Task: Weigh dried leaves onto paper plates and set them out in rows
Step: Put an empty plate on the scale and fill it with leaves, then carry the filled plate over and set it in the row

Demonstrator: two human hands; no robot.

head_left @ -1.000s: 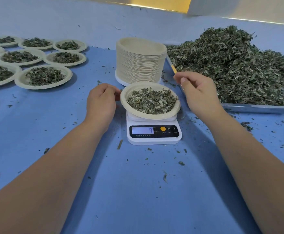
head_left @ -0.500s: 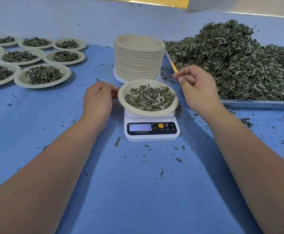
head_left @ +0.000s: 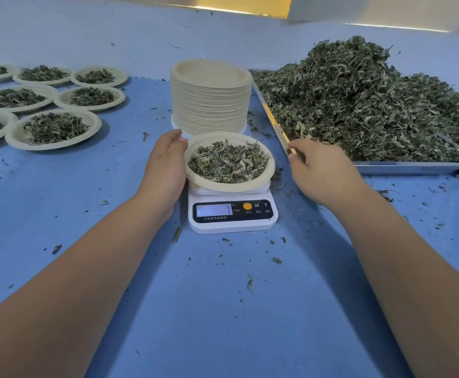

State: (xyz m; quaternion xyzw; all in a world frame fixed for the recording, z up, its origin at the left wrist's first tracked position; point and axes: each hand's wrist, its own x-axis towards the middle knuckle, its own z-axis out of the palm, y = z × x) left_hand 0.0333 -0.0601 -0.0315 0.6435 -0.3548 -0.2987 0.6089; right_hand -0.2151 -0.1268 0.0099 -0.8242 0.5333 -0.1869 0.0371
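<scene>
Paper plate [head_left: 223, 188] on the scale [head_left: 233, 223], your left grip [head_left: 165, 165] clamped on its rim. Right grip [head_left: 323, 175] (fingers hidden): cannot tell.

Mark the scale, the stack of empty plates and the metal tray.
scale [head_left: 232, 211]: head view, on its black front panel.
stack of empty plates [head_left: 210, 105]: head view, on the stack's side.
metal tray [head_left: 413, 167]: head view, on its near rim.
</scene>
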